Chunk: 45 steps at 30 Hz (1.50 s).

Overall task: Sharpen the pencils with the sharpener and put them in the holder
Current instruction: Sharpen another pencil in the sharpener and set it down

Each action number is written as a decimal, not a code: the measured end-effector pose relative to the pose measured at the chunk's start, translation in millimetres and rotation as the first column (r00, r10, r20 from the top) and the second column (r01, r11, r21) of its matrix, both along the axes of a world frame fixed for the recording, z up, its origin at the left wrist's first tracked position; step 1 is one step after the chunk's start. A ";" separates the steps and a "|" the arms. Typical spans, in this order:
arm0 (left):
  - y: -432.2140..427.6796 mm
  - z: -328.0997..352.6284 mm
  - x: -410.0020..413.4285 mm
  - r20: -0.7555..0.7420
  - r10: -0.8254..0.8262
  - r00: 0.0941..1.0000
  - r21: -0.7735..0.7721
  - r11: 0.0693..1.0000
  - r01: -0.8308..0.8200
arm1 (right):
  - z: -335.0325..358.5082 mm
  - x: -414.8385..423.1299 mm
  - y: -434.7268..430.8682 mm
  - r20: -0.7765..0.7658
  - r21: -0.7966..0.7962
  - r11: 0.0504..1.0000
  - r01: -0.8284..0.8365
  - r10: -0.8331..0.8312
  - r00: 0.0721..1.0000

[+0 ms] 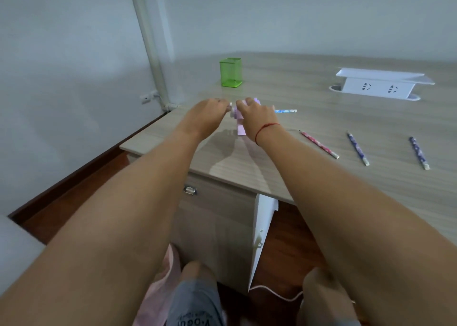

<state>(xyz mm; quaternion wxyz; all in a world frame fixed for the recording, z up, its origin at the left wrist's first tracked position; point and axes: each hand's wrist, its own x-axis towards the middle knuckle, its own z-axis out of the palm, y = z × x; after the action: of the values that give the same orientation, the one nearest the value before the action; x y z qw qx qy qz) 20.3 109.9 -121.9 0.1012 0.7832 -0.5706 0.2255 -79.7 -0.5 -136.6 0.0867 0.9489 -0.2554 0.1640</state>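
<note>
A pink and lilac crank sharpener [240, 127] stands near the desk's left front corner. My right hand [256, 115] rests on top of it and grips its body. My left hand [211, 110] pinches the white crank handle on its left side. A light blue pencil [285, 111] sticks out of the sharpener to the right. Behind them stands the green mesh holder [230, 72], upright, with no pencil showing in it. On the desk to the right lie three pencils: a pink one [319, 144] and two dark blue ones [357, 148] [419, 153].
A white socket box [378, 83] with a raised lid sits at the back right of the wood-grain desk [321, 98]. The desk's left edge meets a wall corner with a white pipe [150, 41]. A drawer unit [217, 214] and my knees are below.
</note>
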 end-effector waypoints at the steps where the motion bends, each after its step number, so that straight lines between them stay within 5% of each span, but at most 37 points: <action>1: 2.9 -4.4 -2.4 0.007 -0.005 1.000 0.000 1.000 0.005 | -0.5 0.2 -0.3 0.007 -0.002 1.000 -0.002 0.002 1.000; 8: 9.6 -10.3 -8.8 -0.058 -0.043 0.997 0.035 0.998 0.045 | -11.2 7.8 -10.0 0.036 0.020 0.999 -0.032 0.031 0.999; 22: -30.1 -9.0 22.8 0.002 0.070 0.998 0.444 0.894 -0.064 | -4.8 9.1 -14.4 0.126 0.045 0.990 -0.130 0.124 0.984; 30: -50.9 13.9 44.0 0.045 0.074 0.996 0.223 0.971 -0.082 | -1.5 4.5 -25.0 0.067 0.064 0.993 -0.100 0.095 0.993; 45: -39.8 12.4 44.0 -0.030 0.049 0.998 0.157 0.987 -0.043 | -3.4 13.2 -18.2 0.062 0.068 0.995 -0.076 0.071 0.996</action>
<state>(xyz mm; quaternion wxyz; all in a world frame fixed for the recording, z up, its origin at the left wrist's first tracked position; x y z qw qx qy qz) 64.3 70.2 -109.4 0.0440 0.8054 -0.5664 0.1693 -66.5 -18.7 -140.0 0.0395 0.9548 -0.2283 0.1863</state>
